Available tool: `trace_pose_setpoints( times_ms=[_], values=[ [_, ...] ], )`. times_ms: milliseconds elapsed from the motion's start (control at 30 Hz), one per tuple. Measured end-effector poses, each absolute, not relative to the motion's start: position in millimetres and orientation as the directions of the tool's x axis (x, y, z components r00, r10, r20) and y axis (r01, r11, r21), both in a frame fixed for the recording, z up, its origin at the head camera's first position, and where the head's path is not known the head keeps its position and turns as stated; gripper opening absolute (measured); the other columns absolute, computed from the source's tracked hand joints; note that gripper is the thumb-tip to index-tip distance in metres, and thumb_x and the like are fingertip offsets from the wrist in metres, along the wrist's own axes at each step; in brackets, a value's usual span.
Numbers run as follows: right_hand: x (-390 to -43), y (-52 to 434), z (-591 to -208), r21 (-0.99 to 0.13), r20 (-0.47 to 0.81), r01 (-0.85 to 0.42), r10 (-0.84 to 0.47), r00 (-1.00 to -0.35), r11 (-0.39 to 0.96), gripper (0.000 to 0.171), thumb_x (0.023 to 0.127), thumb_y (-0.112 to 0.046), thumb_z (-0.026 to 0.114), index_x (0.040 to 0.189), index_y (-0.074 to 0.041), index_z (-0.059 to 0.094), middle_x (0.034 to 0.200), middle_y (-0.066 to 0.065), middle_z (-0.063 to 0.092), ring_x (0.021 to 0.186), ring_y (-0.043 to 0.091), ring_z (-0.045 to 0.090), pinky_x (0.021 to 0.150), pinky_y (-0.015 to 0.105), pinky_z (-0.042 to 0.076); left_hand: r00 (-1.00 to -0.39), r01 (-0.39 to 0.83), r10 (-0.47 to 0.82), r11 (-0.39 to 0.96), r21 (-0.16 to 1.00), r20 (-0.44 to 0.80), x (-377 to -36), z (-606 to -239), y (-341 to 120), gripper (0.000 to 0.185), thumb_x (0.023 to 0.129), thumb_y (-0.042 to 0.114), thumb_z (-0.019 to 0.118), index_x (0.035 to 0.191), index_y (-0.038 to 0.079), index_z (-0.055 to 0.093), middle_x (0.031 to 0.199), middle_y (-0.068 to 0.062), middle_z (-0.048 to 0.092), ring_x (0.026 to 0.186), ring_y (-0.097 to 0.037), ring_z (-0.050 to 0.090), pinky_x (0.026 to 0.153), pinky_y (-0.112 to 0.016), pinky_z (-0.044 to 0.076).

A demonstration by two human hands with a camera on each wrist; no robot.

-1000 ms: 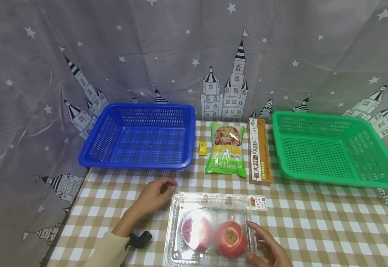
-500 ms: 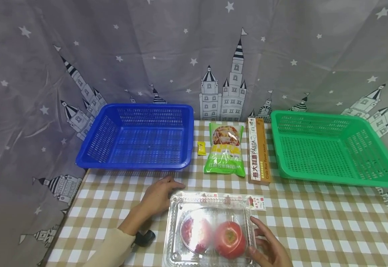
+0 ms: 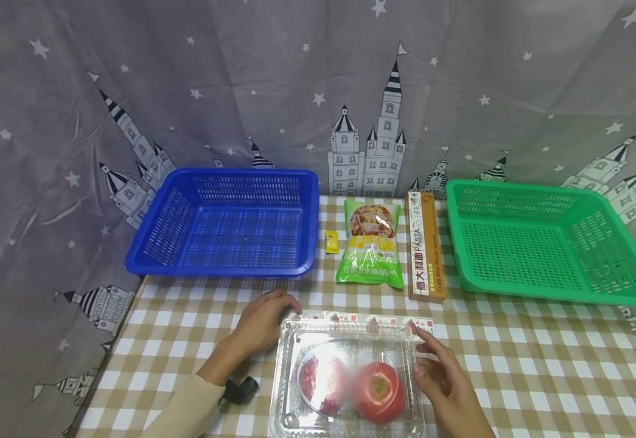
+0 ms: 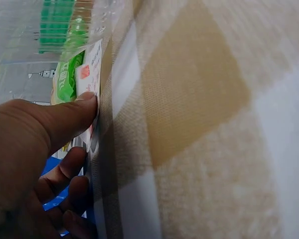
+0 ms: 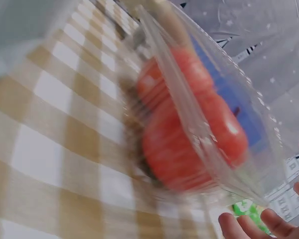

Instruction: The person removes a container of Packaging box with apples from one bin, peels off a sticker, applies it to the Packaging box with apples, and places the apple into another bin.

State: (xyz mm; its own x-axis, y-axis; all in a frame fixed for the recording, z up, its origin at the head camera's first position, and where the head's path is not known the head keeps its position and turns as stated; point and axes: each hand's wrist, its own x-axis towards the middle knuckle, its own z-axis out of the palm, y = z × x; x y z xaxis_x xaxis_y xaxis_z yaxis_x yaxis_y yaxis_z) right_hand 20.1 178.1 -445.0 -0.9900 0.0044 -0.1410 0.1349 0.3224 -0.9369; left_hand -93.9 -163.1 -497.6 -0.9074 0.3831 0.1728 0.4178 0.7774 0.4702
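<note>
A clear plastic clamshell box (image 3: 345, 342) with two red apples (image 3: 379, 392) in it lies at the table's front, lid down. Along its back edge runs a white paper strip (image 3: 375, 319) with red print. My left hand (image 3: 262, 320) is at the strip's left end; in the left wrist view its thumb (image 4: 72, 119) lies on the strip (image 4: 91, 64), fingers curled behind, pinching it. My right hand (image 3: 449, 380) is beside the box's right side, index fingertip by its back corner and the strip. The right wrist view shows its fingers (image 5: 274, 224) apart, nothing between them.
Behind stand a blue basket (image 3: 221, 272) at left and a green basket (image 3: 559, 294) at right. Between them lie a small yellow packet (image 3: 331, 242), a green food bag (image 3: 371, 243) and a pasta box (image 3: 426, 246). A starry grey curtain (image 3: 274, 73) hangs at the back.
My left hand has shifted slightly right and closed on the strip's left end. The strip has slid a little left. My right hand has moved up along the box's side to its back corner.
</note>
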Motion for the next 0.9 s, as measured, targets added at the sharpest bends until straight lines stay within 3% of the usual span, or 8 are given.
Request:
trace_pose_setpoints(
  times_ms=[400,533,667,800,900],
  values=[
    [-17,185,-431,-0.866,0.215,-0.231,-0.087,-0.973,0.443,0.061,0.092,0.000,0.065,0.147,-0.018,0.044,0.131,0.005,0.048,0.115,0.013,0.050,0.086,0.029,0.052,-0.921,0.384,0.352,0.750,0.539,0.166,-95,-497,-163,0.034,0.070,-0.005,0.072,0.085,0.024,0.065,0.088,0.006,0.060,0.084,-0.017,0.060,0.075,-0.036,0.050],
    [-33,180,-422,-0.856,0.274,-0.300,-0.123,-0.954,0.420,0.063,0.092,0.001,0.066,0.147,-0.020,0.044,0.136,0.005,0.046,0.119,0.013,0.047,0.090,0.028,0.051,-0.926,0.365,0.342,0.716,0.595,0.157,-97,-491,-163,0.020,0.081,0.008,0.077,0.087,0.022,0.065,0.077,0.005,0.053,0.069,-0.012,0.050,0.063,-0.031,0.045],
    [-49,170,-414,-0.837,0.312,-0.361,-0.182,-0.932,0.412,0.061,0.091,0.000,0.066,0.145,-0.021,0.046,0.135,0.004,0.048,0.119,0.017,0.048,0.091,0.036,0.051,-0.932,0.342,0.332,0.672,0.657,0.146,-101,-484,-164,0.013,0.086,0.011,0.075,0.088,0.019,0.065,0.065,0.006,0.046,0.057,-0.009,0.041,0.052,-0.028,0.037],
    [-63,159,-408,-0.814,0.325,-0.400,-0.242,-0.914,0.421,0.057,0.091,-0.004,0.068,0.143,-0.020,0.049,0.134,0.002,0.049,0.117,0.018,0.050,0.090,0.044,0.051,-0.943,0.299,0.309,0.618,0.727,0.126,-106,-478,-166,0.011,0.086,0.008,0.073,0.089,0.016,0.067,0.063,0.005,0.045,0.056,-0.010,0.041,0.052,-0.028,0.037],
    [-71,151,-407,-0.812,0.331,-0.423,-0.280,-0.901,0.403,0.055,0.090,-0.004,0.069,0.141,-0.016,0.051,0.133,0.002,0.050,0.118,0.019,0.051,0.091,0.046,0.051,-0.951,0.252,0.293,0.559,0.790,0.096,-110,-473,-168,0.008,0.086,0.006,0.073,0.091,0.013,0.070,0.069,0.005,0.054,0.060,-0.012,0.048,0.055,-0.028,0.043]
  ],
)
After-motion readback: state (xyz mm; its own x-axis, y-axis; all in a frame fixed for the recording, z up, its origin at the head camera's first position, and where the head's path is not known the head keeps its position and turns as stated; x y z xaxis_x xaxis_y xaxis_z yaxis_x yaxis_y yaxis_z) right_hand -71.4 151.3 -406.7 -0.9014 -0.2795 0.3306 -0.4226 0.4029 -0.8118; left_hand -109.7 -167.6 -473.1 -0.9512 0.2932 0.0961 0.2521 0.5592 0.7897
